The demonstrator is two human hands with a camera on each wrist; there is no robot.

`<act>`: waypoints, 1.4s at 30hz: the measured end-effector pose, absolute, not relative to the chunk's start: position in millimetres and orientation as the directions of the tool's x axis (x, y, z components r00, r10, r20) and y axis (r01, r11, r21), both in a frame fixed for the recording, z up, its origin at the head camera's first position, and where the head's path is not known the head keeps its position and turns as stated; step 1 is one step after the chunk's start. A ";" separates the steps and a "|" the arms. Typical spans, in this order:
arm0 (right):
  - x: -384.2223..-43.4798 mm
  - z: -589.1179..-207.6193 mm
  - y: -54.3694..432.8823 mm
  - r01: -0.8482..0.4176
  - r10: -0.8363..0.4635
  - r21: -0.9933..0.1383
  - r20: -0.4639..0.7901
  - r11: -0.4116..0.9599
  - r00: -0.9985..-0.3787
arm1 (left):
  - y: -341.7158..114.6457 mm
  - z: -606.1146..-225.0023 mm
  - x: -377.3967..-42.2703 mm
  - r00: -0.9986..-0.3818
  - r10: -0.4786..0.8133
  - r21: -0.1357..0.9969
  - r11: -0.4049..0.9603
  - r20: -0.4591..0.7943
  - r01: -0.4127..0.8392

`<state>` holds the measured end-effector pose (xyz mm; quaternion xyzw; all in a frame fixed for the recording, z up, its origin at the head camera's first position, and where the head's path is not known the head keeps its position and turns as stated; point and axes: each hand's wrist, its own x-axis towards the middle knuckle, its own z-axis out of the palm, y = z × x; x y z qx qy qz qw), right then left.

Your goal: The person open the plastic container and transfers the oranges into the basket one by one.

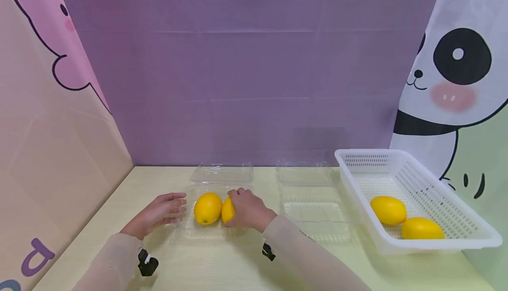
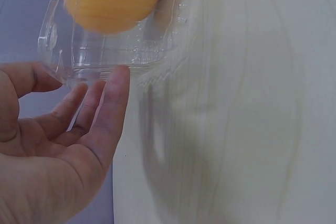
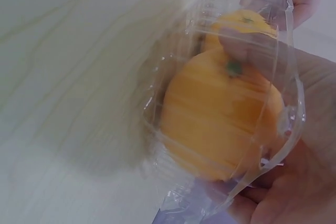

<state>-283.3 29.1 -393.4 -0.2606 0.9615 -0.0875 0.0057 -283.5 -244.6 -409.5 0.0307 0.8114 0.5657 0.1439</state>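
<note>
A clear plastic clamshell box [image 1: 208, 233] lies with its lid [image 1: 222, 175] folded back. One yellow-orange fruit, seemingly an orange [image 1: 208, 208], sits in its left half. My right hand [image 1: 249, 209] grips a second orange [image 1: 228, 210] inside the right half. Through the clear wall, the right wrist view shows this orange [image 3: 215, 124] with a green stem end, thumb over it and fingers at its far side. My left hand [image 1: 160, 211] is at the box's left side, fingers loosely extended. In the left wrist view its fingers [image 2: 116, 98] are at the box edge; contact is unclear.
Another clear clamshell box [image 1: 313, 211], lid back, lies right of the first. A white perforated basket [image 1: 357, 211] at the right holds two more oranges [image 1: 388, 210]. A purple backdrop [image 1: 254, 70] stands behind the table [image 1: 190, 269], with printed panels on both sides.
</note>
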 end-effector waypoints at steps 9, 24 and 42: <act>-286.9 -400.6 30.0 -0.510 -0.509 -0.178 0.058 0.841 -0.859 | -243.3 -412.2 -282.8 -0.956 0.217 0.932 0.343 -0.197 -0.114; -288.9 -393.9 34.5 -0.510 -0.496 -0.319 0.130 0.799 -0.859 | -242.8 -411.2 -284.3 -0.956 0.210 0.933 0.339 -0.204 -0.125; -283.8 -387.8 48.2 -0.531 -0.485 -0.388 0.216 0.754 -0.847 | -239.4 -409.5 -284.0 -0.961 0.179 0.927 0.348 -0.212 -0.140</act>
